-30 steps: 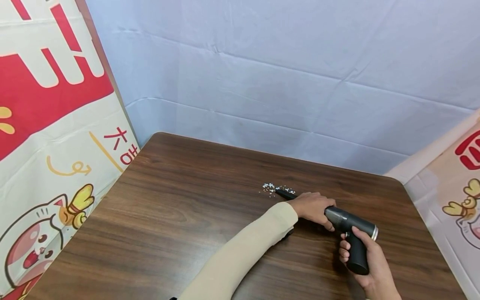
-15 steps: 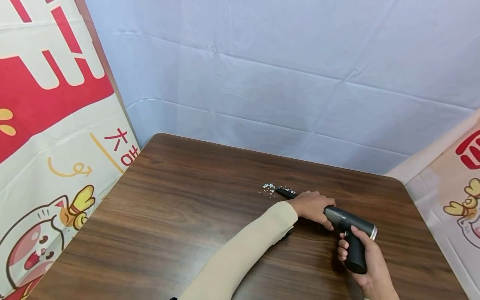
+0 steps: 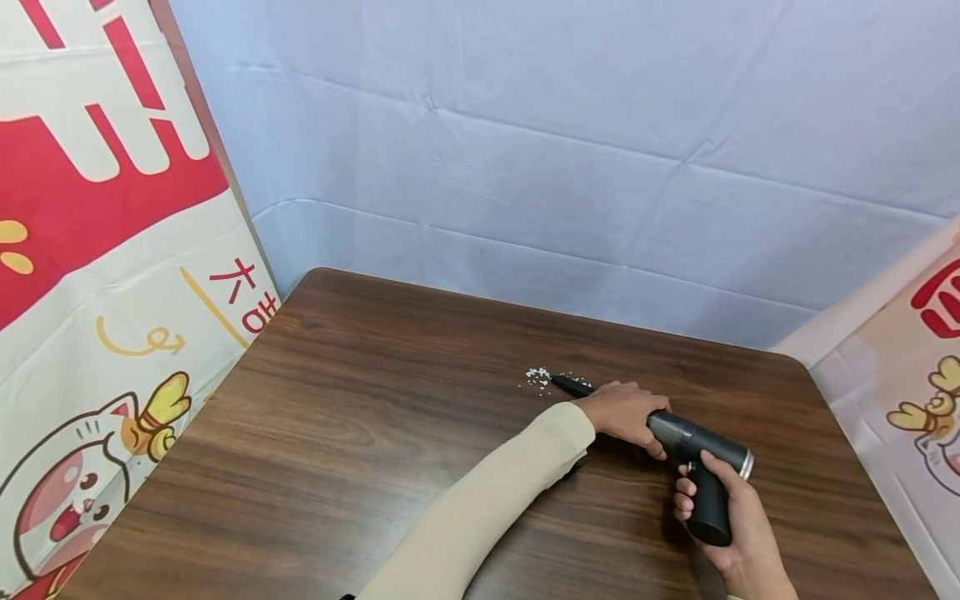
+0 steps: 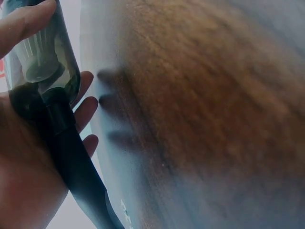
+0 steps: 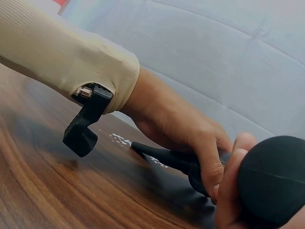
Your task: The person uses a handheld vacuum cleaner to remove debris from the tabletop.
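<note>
A black handheld vacuum cleaner (image 3: pixel 697 437) is held over the right part of the table in the head view. My right hand (image 3: pixel 750 533) grips its handle, thumb up by the body. Around the front part curls my left hand (image 3: pixel 622 412), seen from its back. The left wrist view shows the clear dust cup (image 4: pixel 70 62) with a pale filter inside, my thumb lying across it. A slim black nozzle (image 3: pixel 572 386) points left, its tip among small white bits (image 3: pixel 536 375) on the wood. In the right wrist view the round handle end (image 5: pixel 274 181) looms close.
The brown wood-grain table (image 3: pixel 337 400) has rounded back corners. Behind it hangs a pale blue cloth (image 3: pixel 525 167), with printed sheets at the left (image 3: pixel 112 233) and right. A black wrist mount (image 5: pixel 88 121) sticks out under my left sleeve.
The handle and my right hand have shifted very slightly left. The nozzle tip stays among the white bits, which look a little thinner just by the tip.
</note>
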Demonstrator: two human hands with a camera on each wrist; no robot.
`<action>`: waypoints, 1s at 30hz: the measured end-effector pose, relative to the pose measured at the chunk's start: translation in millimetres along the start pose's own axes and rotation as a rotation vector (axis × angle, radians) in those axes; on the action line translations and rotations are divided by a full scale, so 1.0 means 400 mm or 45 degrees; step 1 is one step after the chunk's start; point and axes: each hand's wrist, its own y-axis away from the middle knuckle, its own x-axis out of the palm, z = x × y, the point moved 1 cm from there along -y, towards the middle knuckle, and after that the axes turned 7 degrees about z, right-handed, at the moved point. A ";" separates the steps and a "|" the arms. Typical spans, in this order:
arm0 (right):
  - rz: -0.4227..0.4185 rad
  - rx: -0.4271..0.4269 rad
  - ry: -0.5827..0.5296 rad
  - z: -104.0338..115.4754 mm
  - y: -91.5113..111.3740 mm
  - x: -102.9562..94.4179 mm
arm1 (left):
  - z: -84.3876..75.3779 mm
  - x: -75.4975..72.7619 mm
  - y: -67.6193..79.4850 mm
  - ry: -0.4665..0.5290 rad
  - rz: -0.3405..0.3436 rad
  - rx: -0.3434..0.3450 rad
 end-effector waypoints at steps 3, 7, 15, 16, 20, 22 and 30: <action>0.001 0.004 0.011 0.001 0.002 -0.002 | -0.004 -0.001 0.002 0.004 0.002 -0.012; -0.004 0.010 0.028 0.003 0.006 -0.005 | -0.010 0.001 0.002 0.003 0.001 -0.021; 0.000 0.031 0.056 0.010 0.016 -0.013 | -0.020 0.009 0.007 0.009 -0.006 -0.018; 0.003 0.037 0.058 0.011 0.017 -0.015 | -0.022 0.010 0.008 0.008 -0.010 -0.015; 0.018 0.065 0.070 0.018 0.023 -0.019 | -0.029 0.013 0.013 0.014 -0.021 -0.018; 0.027 0.079 0.084 0.022 0.026 -0.021 | -0.032 0.014 0.014 0.012 -0.025 -0.025; 0.027 0.141 0.124 0.035 0.031 -0.024 | -0.042 0.019 0.016 0.001 -0.025 -0.049</action>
